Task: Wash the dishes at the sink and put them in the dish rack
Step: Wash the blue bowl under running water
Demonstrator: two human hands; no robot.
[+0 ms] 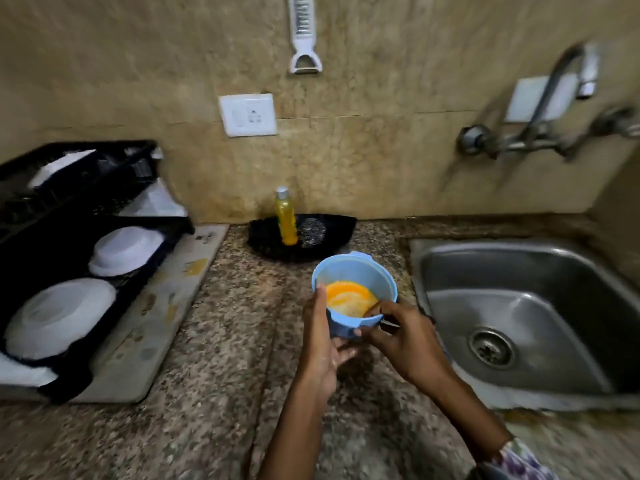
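Fingers (323,299) of the left hand (320,344) curled round the blue bowl (356,271), while the right hand (401,341) pinched its near rim, perhaps together with a thin utensil; I could not tell. Both held it above the worktop (225,341), beside the sink (519,306). Orange liquid lay inside, so tilting could spill it on the stone. Wet fingers might slip. Further left, the dish rack (69,237) held white bowls (124,251).

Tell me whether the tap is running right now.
Off, as far as the view shows: no water falls from the tap spout, and the sink basin below looks drained, though the picture is blurred there.
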